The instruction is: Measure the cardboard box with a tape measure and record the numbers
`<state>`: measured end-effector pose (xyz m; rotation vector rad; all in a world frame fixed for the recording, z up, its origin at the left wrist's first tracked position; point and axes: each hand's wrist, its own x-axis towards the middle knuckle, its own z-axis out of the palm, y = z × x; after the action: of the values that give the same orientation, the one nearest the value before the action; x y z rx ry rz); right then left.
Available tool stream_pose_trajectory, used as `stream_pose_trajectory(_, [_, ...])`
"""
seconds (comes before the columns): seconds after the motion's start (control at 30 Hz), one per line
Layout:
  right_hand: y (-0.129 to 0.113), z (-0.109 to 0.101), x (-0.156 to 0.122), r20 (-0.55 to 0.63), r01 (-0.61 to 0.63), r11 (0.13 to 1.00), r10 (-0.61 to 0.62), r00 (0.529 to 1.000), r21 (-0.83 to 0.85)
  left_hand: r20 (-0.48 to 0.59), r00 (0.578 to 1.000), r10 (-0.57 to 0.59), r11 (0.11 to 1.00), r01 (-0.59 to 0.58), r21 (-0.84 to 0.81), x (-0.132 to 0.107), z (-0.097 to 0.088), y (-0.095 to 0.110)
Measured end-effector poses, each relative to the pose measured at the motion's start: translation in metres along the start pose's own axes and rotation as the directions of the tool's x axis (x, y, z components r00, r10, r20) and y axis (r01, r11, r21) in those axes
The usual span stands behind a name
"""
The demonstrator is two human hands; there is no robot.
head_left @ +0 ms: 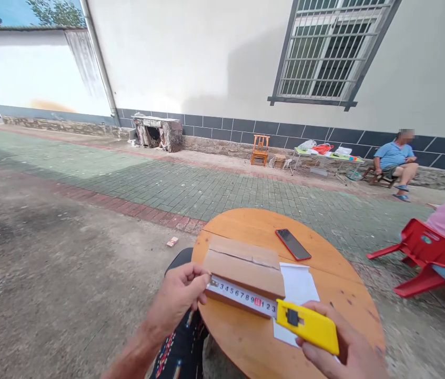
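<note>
A yellow tape measure (317,327) is gripped in my right hand (351,337), its white blade (242,297) drawn out to the left. My left hand (185,289) pinches the blade's hooked end between thumb and finger. The blade runs along the near long edge of a brown cardboard box (242,258), with numbers up to a 3 past the red 10 showing at the case. White paper (299,284) lies on the round wooden table (242,345), partly under the box and the tape measure. Behind it rests a phone with a red edge (293,245).
A person in pink sits on a red plastic chair (430,245) at the right. Farther back are a seated person in blue (395,158), a folding table (335,156) with bags and a wooden chair (260,150). A small packet (172,241) lies on the ground.
</note>
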<state>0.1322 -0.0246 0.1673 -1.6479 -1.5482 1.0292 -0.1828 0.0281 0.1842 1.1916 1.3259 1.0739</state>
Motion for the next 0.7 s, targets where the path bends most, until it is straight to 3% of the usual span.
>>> stream_pose_trajectory(0.07, [-0.018, -0.013, 0.021, -0.041, 0.018, 0.999, -0.02, 0.999, -0.045, -0.038, 0.997, 0.067, 0.997, -0.065, 0.051, 0.025, -0.011, 0.009])
stream_pose_trajectory(0.17, [-0.038, -0.026, 0.052, -0.006, 0.026, 0.999, -0.026, 1.0, -0.03, -0.071, 0.994, 0.08, 0.991, -0.071, 0.116, 0.061, -0.025, 0.013])
stream_pose_trajectory(0.3, [-0.037, -0.036, 0.083, 0.012, -0.028, 1.0, 0.028, 1.0, 0.002, -0.06, 0.998, 0.031, 0.99, -0.022, 0.142, 0.092, -0.03, 0.011])
stream_pose_trajectory(0.5, [-0.017, -0.051, 0.101, 0.026, -0.073, 0.997, 0.073, 0.997, -0.009, -0.022, 1.0, -0.006, 0.982, 0.01, 0.188, 0.113, -0.022, 0.002])
stream_pose_trajectory(0.7, [-0.015, -0.064, 0.101, 0.017, -0.05, 0.999, 0.05, 0.999, -0.006, 0.011, 1.0, -0.003, 0.967, 0.0, 0.253, 0.113, -0.024, 0.0])
